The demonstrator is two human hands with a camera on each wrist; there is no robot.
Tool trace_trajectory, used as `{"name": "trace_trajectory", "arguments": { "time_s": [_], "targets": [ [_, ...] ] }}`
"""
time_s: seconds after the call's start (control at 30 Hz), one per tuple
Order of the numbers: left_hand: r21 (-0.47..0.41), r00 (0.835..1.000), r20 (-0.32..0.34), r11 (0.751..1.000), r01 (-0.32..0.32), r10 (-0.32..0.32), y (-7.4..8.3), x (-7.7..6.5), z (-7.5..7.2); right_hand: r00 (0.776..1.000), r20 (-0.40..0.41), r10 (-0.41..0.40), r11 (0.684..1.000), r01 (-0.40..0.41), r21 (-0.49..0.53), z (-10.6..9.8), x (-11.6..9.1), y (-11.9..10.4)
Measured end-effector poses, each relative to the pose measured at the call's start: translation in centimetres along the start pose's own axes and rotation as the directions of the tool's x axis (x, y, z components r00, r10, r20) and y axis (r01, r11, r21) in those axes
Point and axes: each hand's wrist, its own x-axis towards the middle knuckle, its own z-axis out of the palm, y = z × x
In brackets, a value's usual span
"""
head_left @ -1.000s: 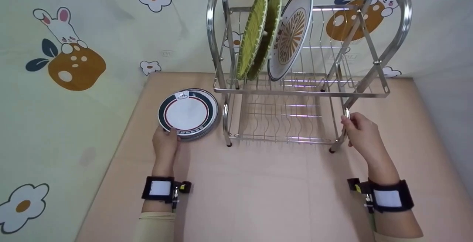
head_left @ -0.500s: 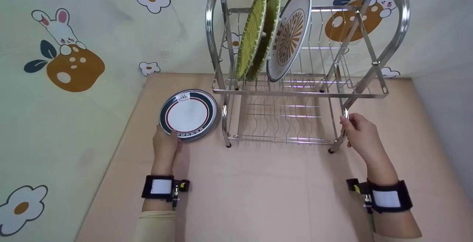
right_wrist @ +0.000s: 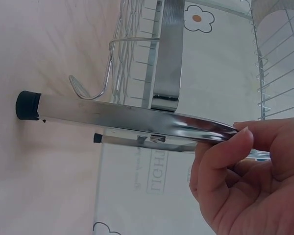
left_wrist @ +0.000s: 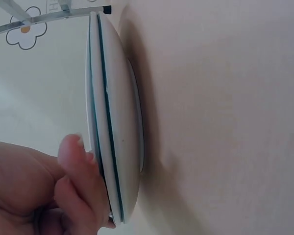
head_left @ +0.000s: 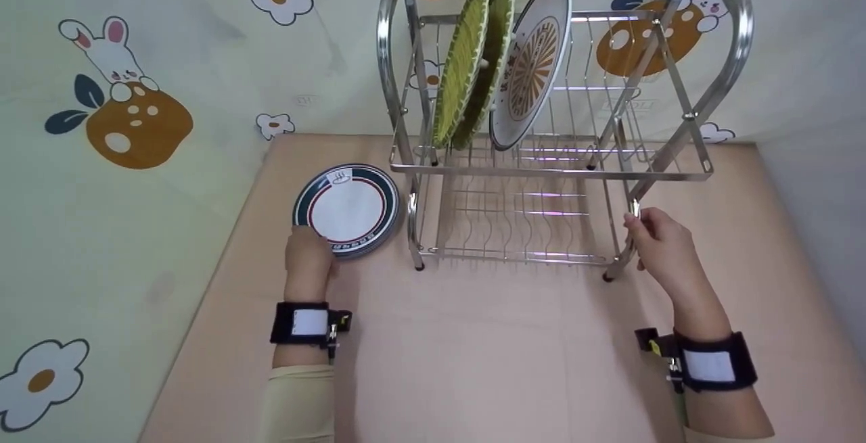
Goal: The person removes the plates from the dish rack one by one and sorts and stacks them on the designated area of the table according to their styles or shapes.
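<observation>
Your left hand [head_left: 308, 253] is at the near-left rim of the plate stack [head_left: 346, 213], its fingers [left_wrist: 78, 171] curled there; I cannot tell whether they pinch. The round plates lie flat, face up, on the worktop [head_left: 473, 348], left of the dish rack [head_left: 551, 172], whose long axis runs left to right. Your right hand [head_left: 663, 243] pinches the rack's near-right upright.

On the counter [head_left: 500, 362], the person's left grip [head_left: 308, 253] meets the near-left rim of stacked plates [head_left: 348, 207] with dark-banded edges, its fingertips hidden. The right grip [head_left: 663, 243] holds the front right upright [head_left: 618, 260] of a two-tier metal dish rack [head_left: 551, 172]; two green plates [head_left: 461, 67] and one white, sunburst-patterned plate [head_left: 531, 67] lean in the upper tier.
</observation>
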Motion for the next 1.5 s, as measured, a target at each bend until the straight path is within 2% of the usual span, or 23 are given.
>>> {"name": "trace_trajectory", "arguments": {
  "time_s": [0.1,0.23,0.33,0.5,0.7,0.83,0.93,1.03,1.13,1.23,1.33,1.43,1.5],
  "targets": [
    [0.011,1.0,-0.012,1.0,0.003,-0.003,0.1,0.0,0.0,1.0,-0.001,-0.004,1.0,0.004,0.001,0.0,-0.1,0.0],
    [0.035,0.999,-0.034,0.999,-0.037,0.038,0.0,0.1,-0.1,1.0,-0.001,-0.01,1.0,0.01,-0.007,0.0,-0.2,0.0],
    [0.051,0.998,-0.026,0.998,-0.048,0.05,-0.1,0.2,-0.2,1.0,-0.005,-0.016,1.0,0.016,-0.013,0.0,-0.2,0.0],
    [0.066,0.999,-0.018,0.997,-0.038,0.039,-0.2,0.2,-0.2,1.0,-0.003,-0.014,1.0,0.014,-0.005,0.1,-0.2,0.0],
    [0.036,0.999,-0.021,0.999,-0.029,0.03,-0.1,0.2,-0.1,1.0,-0.005,-0.014,1.0,0.014,0.0,0.1,-0.1,0.1],
    [0.047,0.997,-0.049,0.997,-0.054,0.056,-0.1,0.1,0.2,1.0,-0.006,-0.013,1.0,0.013,-0.005,0.1,-0.1,0.1],
    [0.057,0.988,-0.102,0.992,-0.112,0.117,0.1,-0.1,0.5,1.0,-0.004,-0.009,1.0,0.009,-0.006,0.1,-0.1,0.1],
    [0.047,0.961,-0.176,0.977,-0.207,0.212,0.5,-0.5,0.9,1.0,-0.001,-0.005,1.0,0.005,-0.002,0.0,-0.1,0.1],
    [0.014,0.922,-0.239,0.95,-0.312,0.306,1.3,-1.1,1.0,1.0,0.002,-0.005,1.0,0.005,-0.002,0.0,-0.1,0.1],
    [-0.033,0.874,-0.28,0.906,-0.421,0.396,2.4,-1.8,1.2,1.0,0.001,-0.008,1.0,0.008,-0.012,0.0,-0.1,0.0],
    [-0.095,0.827,-0.279,0.843,-0.53,0.488,3.4,-2.7,1.7,1.0,0.0,-0.01,1.0,0.01,-0.022,0.0,-0.1,0.0],
    [-0.172,0.781,-0.221,0.765,-0.621,0.584,4.2,-3.7,2.5,1.0,0.0,-0.009,1.0,0.009,-0.018,0.0,-0.1,0.0],
    [-0.232,0.753,-0.169,0.717,-0.657,0.635,4.6,-4.3,3.1,1.0,-0.002,-0.008,1.0,0.008,-0.013,0.0,-0.1,-0.1]
  ]
}}
